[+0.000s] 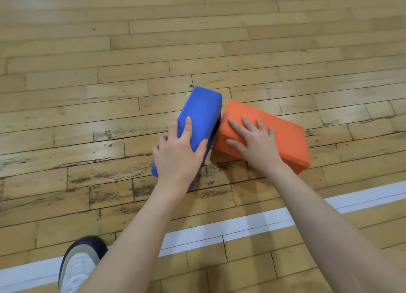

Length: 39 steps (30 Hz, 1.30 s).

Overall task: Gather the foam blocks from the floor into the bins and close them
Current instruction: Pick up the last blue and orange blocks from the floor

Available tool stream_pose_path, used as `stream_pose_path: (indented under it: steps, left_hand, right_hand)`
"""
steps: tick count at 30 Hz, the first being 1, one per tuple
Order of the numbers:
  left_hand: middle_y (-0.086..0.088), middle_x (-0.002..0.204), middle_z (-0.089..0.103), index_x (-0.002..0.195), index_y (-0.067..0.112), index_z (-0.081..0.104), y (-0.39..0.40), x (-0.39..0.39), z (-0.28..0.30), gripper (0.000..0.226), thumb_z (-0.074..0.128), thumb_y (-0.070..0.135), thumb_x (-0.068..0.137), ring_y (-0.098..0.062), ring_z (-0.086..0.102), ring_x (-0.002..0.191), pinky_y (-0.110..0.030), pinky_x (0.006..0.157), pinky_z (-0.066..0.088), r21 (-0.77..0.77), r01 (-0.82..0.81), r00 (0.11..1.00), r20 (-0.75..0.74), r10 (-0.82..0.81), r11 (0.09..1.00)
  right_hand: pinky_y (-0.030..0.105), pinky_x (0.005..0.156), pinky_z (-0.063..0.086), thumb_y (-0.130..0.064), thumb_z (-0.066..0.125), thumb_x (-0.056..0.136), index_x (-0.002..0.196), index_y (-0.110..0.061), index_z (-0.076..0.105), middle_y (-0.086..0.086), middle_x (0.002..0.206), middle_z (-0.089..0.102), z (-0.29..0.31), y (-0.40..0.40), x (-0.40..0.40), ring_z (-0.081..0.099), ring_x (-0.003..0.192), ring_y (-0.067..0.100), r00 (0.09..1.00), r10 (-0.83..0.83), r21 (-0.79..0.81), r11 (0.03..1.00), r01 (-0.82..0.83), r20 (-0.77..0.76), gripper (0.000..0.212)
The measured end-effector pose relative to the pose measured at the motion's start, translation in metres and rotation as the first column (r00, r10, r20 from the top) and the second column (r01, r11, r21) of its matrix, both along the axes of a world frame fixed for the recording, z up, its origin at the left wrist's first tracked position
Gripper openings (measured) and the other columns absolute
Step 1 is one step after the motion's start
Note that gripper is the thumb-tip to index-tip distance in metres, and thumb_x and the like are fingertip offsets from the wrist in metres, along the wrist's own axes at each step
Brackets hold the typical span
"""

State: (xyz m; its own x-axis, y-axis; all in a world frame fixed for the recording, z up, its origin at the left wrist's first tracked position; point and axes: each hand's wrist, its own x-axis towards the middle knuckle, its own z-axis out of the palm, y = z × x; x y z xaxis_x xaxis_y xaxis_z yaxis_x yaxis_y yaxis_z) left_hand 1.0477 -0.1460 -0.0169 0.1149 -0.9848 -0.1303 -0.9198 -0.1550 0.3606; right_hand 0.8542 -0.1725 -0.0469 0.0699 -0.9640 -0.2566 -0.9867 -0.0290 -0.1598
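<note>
A blue foam block lies on the wooden floor with its long side pointing away from me. My left hand grips its near half, thumb on the right side and fingers over the top and left side. Right beside it an orange foam block lies at an angle, its far corner touching the blue one. My right hand rests on the orange block's top with fingers spread and the thumb at its near left edge. No bin is in view.
Worn wooden floorboards stretch all round. A white painted line runs across the floor between me and the blocks. My shoe stands at the lower left, on the near side of that line.
</note>
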Motion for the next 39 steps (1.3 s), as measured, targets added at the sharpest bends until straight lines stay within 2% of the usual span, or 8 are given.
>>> stream_pose_path:
  steps: [6, 10, 13, 16, 23, 27, 32, 39]
  left_hand:
    - [-0.001, 0.149, 0.032, 0.143, 0.03, 0.036, 0.022, 0.024, 0.007, 0.061, 0.048, 0.054, 0.088, -0.032, 0.045, 0.116, -0.041, 0.093, 0.036, 0.022, -0.115, 0.992, -0.044, 0.116, 0.993]
    - [0.0, 0.15, 0.028, 0.145, 0.031, 0.031, 0.025, 0.028, 0.009, 0.062, 0.045, 0.055, 0.09, -0.029, 0.042, 0.123, -0.041, 0.095, 0.038, 0.063, -0.153, 0.982, -0.099, 0.158, 0.986]
    - [0.0, 0.152, 0.024, 0.147, 0.031, 0.026, 0.027, 0.033, 0.01, 0.063, 0.043, 0.054, 0.09, -0.031, 0.042, 0.121, -0.04, 0.093, 0.038, 0.072, -0.114, 0.99, -0.072, 0.12, 0.991]
    - [0.0, 0.154, 0.016, 0.148, 0.031, 0.019, 0.029, 0.038, 0.011, 0.066, 0.044, 0.05, 0.091, -0.031, 0.038, 0.121, -0.039, 0.095, 0.036, 0.112, -0.042, 0.999, -0.029, 0.046, 0.993]
    - [-0.001, 0.15, 0.03, 0.142, 0.028, 0.039, 0.025, 0.047, 0.035, 0.061, 0.056, 0.045, 0.086, -0.033, 0.046, 0.109, -0.04, 0.089, 0.039, 0.049, 0.017, 0.999, -0.044, -0.014, 0.999]
    - [-0.001, 0.149, 0.033, 0.139, 0.029, 0.043, 0.02, 0.068, 0.102, 0.058, 0.056, 0.046, 0.085, -0.032, 0.047, 0.112, -0.041, 0.091, 0.04, 0.058, 0.017, 0.997, -0.077, -0.013, 0.998]
    - [-0.007, 0.14, 0.046, 0.13, 0.026, 0.054, 0.02, 0.091, 0.236, 0.06, 0.052, 0.049, 0.075, -0.035, 0.055, 0.1, -0.043, 0.081, 0.046, -0.013, 0.054, 0.996, -0.068, -0.055, 0.998]
    - [-0.01, 0.135, 0.052, 0.123, 0.024, 0.061, 0.031, 0.084, 0.43, 0.055, 0.056, 0.047, 0.074, -0.037, 0.058, 0.088, -0.043, 0.073, 0.047, -0.025, 0.164, 0.985, -0.053, -0.165, 0.986]
  right_hand:
    - [0.049, 0.098, 0.04, -0.054, 0.042, 0.092, 0.141, -0.042, 0.035, -0.003, 0.144, 0.044, 0.022, 0.022, 0.031, 0.045, 0.125, 0.031, 0.976, -0.03, 0.076, 0.997, 0.014, 0.214, 0.051]
    - [0.045, 0.084, 0.049, -0.05, 0.042, 0.094, 0.142, -0.043, 0.032, -0.001, 0.142, 0.041, 0.027, 0.025, 0.035, 0.052, 0.114, 0.032, 0.975, 0.095, -0.083, 0.993, -0.08, 0.199, 0.05]
    - [0.047, 0.082, 0.052, -0.064, 0.051, 0.078, 0.142, -0.048, 0.025, 0.002, 0.151, 0.029, 0.03, 0.025, 0.028, 0.048, 0.115, 0.035, 0.958, 0.253, -0.146, 0.961, -0.234, 0.133, 0.071]
    - [0.047, 0.086, 0.05, -0.059, 0.07, 0.067, 0.142, -0.049, 0.023, -0.001, 0.156, 0.017, 0.031, 0.023, 0.021, 0.043, 0.12, 0.033, 0.939, 0.337, -0.061, 0.941, -0.333, 0.07, 0.09]
    - [0.042, 0.071, 0.054, -0.048, 0.063, 0.075, 0.141, -0.035, 0.04, 0.003, 0.146, 0.038, 0.052, 0.025, 0.037, 0.057, 0.107, 0.033, 0.961, 0.196, -0.108, 0.978, -0.178, 0.193, 0.071]
    - [0.039, 0.068, 0.052, -0.048, 0.065, 0.08, 0.141, -0.033, 0.04, 0.003, 0.148, 0.035, 0.114, 0.029, 0.066, 0.058, 0.107, 0.032, 0.975, 0.044, -0.133, 0.991, -0.015, 0.216, 0.068]
    - [0.041, 0.075, 0.053, -0.046, 0.062, 0.084, 0.143, -0.031, 0.038, 0.004, 0.153, 0.028, 0.25, 0.039, 0.1, 0.05, 0.119, 0.032, 0.949, -0.125, -0.143, 0.975, 0.172, 0.289, 0.065]
    - [0.036, 0.089, 0.046, -0.048, 0.06, 0.086, 0.143, -0.037, 0.036, -0.002, 0.156, 0.019, 0.448, 0.063, 0.1, 0.032, 0.136, 0.016, 0.834, -0.355, -0.106, 0.895, 0.434, 0.422, 0.063]
